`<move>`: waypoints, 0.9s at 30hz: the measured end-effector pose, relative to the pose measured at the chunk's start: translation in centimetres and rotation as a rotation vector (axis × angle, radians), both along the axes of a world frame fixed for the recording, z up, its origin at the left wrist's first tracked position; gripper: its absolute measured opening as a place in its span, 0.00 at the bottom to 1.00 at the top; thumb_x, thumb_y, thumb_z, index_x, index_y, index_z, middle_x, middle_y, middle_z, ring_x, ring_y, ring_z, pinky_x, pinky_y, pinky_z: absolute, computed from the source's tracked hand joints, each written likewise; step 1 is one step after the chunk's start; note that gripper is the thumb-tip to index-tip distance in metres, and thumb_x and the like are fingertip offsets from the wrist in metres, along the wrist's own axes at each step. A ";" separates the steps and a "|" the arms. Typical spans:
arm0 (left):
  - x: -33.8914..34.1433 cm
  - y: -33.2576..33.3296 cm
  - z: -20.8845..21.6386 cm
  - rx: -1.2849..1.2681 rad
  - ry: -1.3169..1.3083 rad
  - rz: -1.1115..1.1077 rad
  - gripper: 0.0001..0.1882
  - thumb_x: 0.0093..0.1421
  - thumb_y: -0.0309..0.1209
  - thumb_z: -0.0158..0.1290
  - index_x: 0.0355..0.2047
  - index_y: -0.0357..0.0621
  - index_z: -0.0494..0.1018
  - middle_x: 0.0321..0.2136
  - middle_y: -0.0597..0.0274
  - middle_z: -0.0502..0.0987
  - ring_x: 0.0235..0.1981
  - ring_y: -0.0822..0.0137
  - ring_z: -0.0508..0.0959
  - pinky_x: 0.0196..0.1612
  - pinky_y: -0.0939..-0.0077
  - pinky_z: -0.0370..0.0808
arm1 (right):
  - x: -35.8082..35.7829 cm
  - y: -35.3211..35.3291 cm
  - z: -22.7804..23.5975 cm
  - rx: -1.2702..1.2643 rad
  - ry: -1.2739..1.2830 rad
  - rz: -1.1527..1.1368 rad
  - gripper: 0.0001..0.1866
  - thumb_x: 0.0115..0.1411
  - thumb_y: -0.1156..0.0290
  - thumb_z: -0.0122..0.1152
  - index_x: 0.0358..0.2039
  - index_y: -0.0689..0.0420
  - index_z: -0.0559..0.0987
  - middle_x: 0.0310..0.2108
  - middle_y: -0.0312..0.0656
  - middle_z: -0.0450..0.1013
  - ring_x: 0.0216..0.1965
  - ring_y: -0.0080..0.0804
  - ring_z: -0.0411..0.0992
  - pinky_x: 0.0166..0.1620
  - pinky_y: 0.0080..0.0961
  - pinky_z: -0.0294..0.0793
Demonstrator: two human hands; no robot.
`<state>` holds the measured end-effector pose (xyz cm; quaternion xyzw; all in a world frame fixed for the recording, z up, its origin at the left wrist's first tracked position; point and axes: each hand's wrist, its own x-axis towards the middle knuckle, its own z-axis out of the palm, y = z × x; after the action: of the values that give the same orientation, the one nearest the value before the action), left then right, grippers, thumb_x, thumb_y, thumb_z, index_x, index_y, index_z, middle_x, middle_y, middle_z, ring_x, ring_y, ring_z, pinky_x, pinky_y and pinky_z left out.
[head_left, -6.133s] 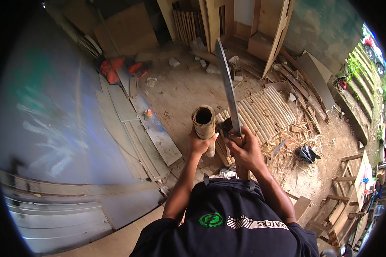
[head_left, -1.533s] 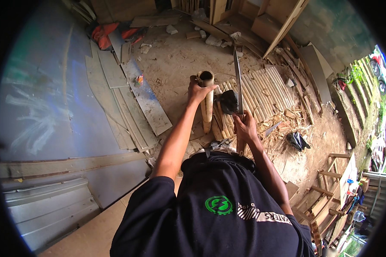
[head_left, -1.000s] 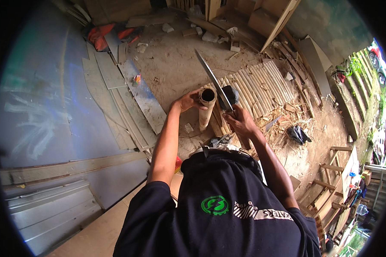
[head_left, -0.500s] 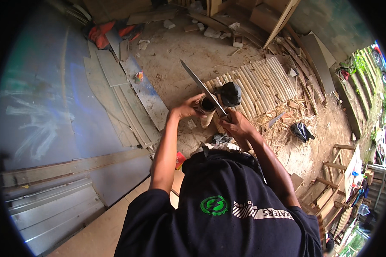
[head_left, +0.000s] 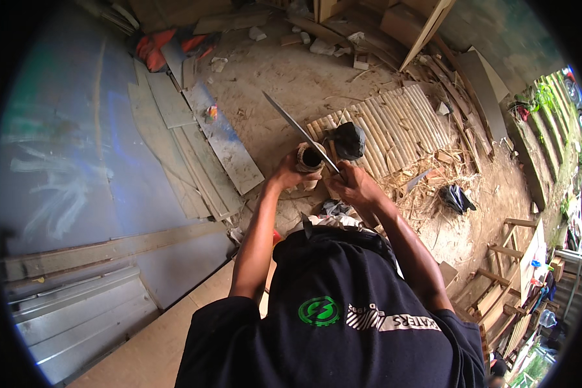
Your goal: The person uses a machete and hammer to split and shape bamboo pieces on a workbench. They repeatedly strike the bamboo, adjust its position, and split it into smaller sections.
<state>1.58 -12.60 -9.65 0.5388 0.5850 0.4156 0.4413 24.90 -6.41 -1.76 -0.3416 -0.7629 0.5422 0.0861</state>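
My right hand (head_left: 357, 183) is closed round the handle of a machete (head_left: 290, 118). Its long, narrow blade slants away to the upper left, passing over or beside the mouth of a bamboo tube (head_left: 302, 155). Around that tube, pale at the rim and dark inside, the fingers of my left hand (head_left: 287, 173) are wrapped. Just beyond my right hand sits a black plastic-covered lump (head_left: 350, 141), by the near left corner of a row of split bamboo slats (head_left: 394, 126). Whether the blade touches the tube cannot be told.
Pale shavings (head_left: 427, 187) and a black plastic bag (head_left: 457, 198) lie to the right. Flat boards (head_left: 194, 161) and a large grey-blue sheet (head_left: 71, 161) cover the left side. A wooden frame (head_left: 498, 278) stands at the lower right, with timber scraps along the far side.
My left hand has shifted round the tube, which now shows its pale rim more fully. The machete blade has swung slightly left and lower, still in my right hand.
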 end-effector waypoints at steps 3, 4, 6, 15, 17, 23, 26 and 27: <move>0.2 0.0 0.8 -0.017 0.020 0.015 0.42 0.43 0.41 0.76 0.56 0.41 0.70 0.51 0.58 0.77 0.52 0.66 0.77 0.57 0.67 0.75 | -0.1 -0.2 0.2 -0.014 -0.092 0.007 0.22 0.59 0.58 0.64 0.38 0.66 0.74 0.29 0.55 0.75 0.33 0.39 0.76 0.37 0.40 0.73; 0.2 0.0 0.9 -0.009 0.043 0.019 0.42 0.43 0.41 0.76 0.56 0.41 0.70 0.51 0.58 0.77 0.52 0.65 0.77 0.57 0.67 0.75 | -0.1 -0.3 0.1 -0.007 -0.084 0.005 0.22 0.59 0.57 0.64 0.38 0.66 0.74 0.29 0.55 0.75 0.33 0.40 0.76 0.37 0.40 0.72; 0.3 0.1 1.1 -0.009 0.038 0.009 0.42 0.42 0.42 0.76 0.56 0.42 0.71 0.51 0.58 0.77 0.52 0.65 0.77 0.57 0.67 0.75 | -0.1 -0.3 -0.1 -0.018 -0.083 -0.002 0.22 0.59 0.56 0.65 0.38 0.66 0.74 0.29 0.55 0.75 0.33 0.42 0.76 0.37 0.41 0.72; 0.5 0.3 1.5 0.034 0.063 -0.023 0.42 0.42 0.43 0.75 0.57 0.43 0.71 0.51 0.58 0.77 0.52 0.63 0.77 0.57 0.68 0.74 | 0.2 -0.3 -0.9 0.028 -0.083 -0.013 0.23 0.59 0.56 0.65 0.38 0.67 0.75 0.31 0.58 0.76 0.36 0.47 0.78 0.38 0.42 0.73; 0.5 0.3 1.4 0.032 0.049 -0.019 0.42 0.42 0.42 0.75 0.57 0.43 0.71 0.51 0.58 0.77 0.52 0.63 0.77 0.57 0.67 0.74 | 0.2 -0.4 -0.9 0.017 -0.100 -0.016 0.23 0.59 0.56 0.65 0.38 0.67 0.75 0.32 0.58 0.76 0.36 0.47 0.78 0.38 0.42 0.73; 0.2 0.6 0.6 0.034 0.046 -0.038 0.43 0.42 0.42 0.75 0.57 0.41 0.70 0.51 0.58 0.77 0.52 0.63 0.77 0.57 0.67 0.74 | 0.2 -0.4 -0.5 0.001 -0.093 -0.017 0.23 0.60 0.57 0.65 0.39 0.67 0.75 0.31 0.57 0.76 0.36 0.47 0.78 0.38 0.41 0.73; 0.0 0.7 0.2 0.042 0.084 -0.050 0.43 0.42 0.42 0.75 0.57 0.40 0.70 0.51 0.58 0.78 0.52 0.64 0.77 0.57 0.67 0.74 | 0.2 -0.4 -0.5 0.021 -0.109 0.004 0.21 0.60 0.58 0.64 0.39 0.67 0.74 0.30 0.56 0.76 0.35 0.47 0.78 0.39 0.41 0.74; 0.0 0.8 0.1 0.041 0.099 -0.056 0.43 0.42 0.42 0.75 0.57 0.40 0.70 0.51 0.58 0.78 0.52 0.64 0.77 0.57 0.67 0.74 | 0.2 -0.5 -0.6 0.025 -0.108 0.013 0.21 0.60 0.59 0.64 0.39 0.67 0.74 0.30 0.56 0.76 0.35 0.47 0.78 0.39 0.41 0.74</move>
<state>1.55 -11.85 -9.54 0.5836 0.5822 0.3878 0.4123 25.11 -6.87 -2.31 -0.3643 -0.7752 0.5140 0.0455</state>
